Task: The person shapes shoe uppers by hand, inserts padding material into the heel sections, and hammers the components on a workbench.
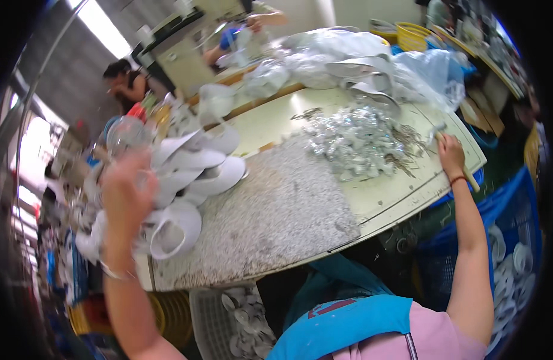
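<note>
My left hand is raised over the left end of the table, beside a pile of white curved pieces that look like shoe uppers. Motion blurs its fingers, so I cannot tell whether it grips anything. At the right edge of the table, my right hand is closed around a hammer with a pale wooden handle. Its grey head rests near the tabletop. Left of it lies a heap of shiny, silvery-clear ornaments with thin brown prongs. A speckled grey slab covers the near part of the table.
Clear plastic bags of white pieces line the table's far side. A blue basket of white pieces stands at the lower right, and a pale crate sits below the table. Other people work beyond, one near a machine.
</note>
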Demonstrator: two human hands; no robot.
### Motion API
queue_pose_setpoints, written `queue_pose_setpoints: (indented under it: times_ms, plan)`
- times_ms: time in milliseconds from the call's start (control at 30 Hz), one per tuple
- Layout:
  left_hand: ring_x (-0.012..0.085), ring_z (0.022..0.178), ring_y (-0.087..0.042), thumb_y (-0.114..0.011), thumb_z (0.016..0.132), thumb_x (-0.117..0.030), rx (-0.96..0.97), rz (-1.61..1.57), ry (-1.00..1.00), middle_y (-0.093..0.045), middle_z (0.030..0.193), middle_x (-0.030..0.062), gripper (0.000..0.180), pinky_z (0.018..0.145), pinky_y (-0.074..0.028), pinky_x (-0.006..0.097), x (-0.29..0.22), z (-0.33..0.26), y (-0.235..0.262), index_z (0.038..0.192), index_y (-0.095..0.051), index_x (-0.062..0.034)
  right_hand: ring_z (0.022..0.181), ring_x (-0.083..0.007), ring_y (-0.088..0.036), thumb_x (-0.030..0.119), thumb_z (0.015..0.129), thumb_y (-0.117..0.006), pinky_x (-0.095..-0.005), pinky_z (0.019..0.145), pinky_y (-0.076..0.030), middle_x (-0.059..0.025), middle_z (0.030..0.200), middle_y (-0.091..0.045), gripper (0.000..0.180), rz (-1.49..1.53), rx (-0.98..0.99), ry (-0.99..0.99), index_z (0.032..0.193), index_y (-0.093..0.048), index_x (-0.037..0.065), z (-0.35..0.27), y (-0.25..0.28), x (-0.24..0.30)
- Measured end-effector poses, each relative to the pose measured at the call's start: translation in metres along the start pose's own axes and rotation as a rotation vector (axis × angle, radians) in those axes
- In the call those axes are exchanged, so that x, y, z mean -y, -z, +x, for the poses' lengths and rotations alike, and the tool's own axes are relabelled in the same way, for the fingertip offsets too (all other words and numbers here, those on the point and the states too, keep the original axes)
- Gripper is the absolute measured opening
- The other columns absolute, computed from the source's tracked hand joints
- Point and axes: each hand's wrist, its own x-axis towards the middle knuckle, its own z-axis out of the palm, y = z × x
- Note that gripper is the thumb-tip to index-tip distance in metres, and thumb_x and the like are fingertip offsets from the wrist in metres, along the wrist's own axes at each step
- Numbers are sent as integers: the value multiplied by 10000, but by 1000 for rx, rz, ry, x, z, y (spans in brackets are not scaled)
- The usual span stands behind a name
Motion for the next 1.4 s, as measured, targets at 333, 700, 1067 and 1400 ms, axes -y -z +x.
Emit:
queue_pose_setpoints:
  times_ms: [333, 700, 1067, 1400]
  plan:
    - [329, 969, -579, -656, 729, -104, 45, -398, 170, -603, 1134, 141, 364, 865, -454, 427, -141, -126, -135, 1086, -645, -40, 1022, -293, -536, 51, 747, -626, -403, 868, -438, -102, 1067, -544, 315, 98, -145, 139, 1061, -607, 76, 13, 24, 3]
    - [324, 971, -564, -644, 740, -169, 61, -346, 274, -606, 1097, 129, 352, 868, -453, 428, -142, -130, -156, 1076, -640, -66, 1222, -364, -472, 59, 795, -615, -421, 1067, -348, -191, 1255, -536, 402, 329, -202, 286, 1189, -558, 4, 190, -64, 69]
    - [292, 978, -561, -659, 755, -192, 48, -397, 344, -596, 1125, 102, 363, 850, -466, 396, -137, -143, -148, 1099, -650, -78, 1192, -373, -507, 51, 753, -654, -450, 1010, -414, -171, 1323, -491, 704, 178, 129, 37, 1398, -376, 90, 237, -149, 98]
    - [286, 991, -550, -651, 763, -200, 44, -413, 354, -578, 1142, 87, 342, 849, -460, 399, -134, -138, -157, 1083, -645, -81, 1157, -345, -533, -39, 752, -595, -405, 957, -450, -176, 1246, -514, 567, 382, -159, 245, 1298, -460, 31, 258, -174, 74]
